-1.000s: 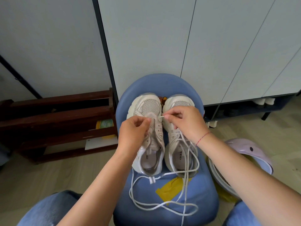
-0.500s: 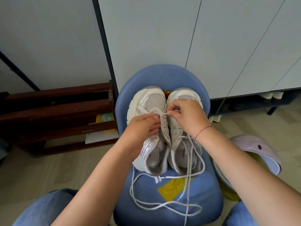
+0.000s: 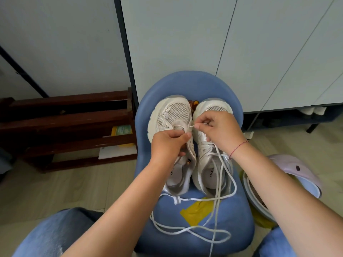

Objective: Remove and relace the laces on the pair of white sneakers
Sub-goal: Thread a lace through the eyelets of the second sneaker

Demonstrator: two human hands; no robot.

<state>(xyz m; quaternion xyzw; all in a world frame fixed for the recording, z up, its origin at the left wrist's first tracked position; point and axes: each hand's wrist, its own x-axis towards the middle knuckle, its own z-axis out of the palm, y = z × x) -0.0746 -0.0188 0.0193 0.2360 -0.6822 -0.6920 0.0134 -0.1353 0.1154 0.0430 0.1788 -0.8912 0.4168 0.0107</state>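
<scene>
Sneakers [image 3: 176, 112] crowd chair's [image 3: 187, 76] far rim; hands [image 3: 168, 145] [image 3: 220, 130] pinch lace [image 3: 191, 126].

Blue chair [image 3: 189, 84] carries two white sneakers [image 3: 176, 112] — plus loose lace [image 3: 194, 199], yellow tape [image 3: 194, 212].

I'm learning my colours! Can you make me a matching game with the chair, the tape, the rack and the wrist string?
Things:
1 chair
2 tape
3 rack
4 wrist string

Colours:
a red
b blue
c brown
d yellow

Pairs: 1-b, 2-d, 3-c, 4-a.
</scene>
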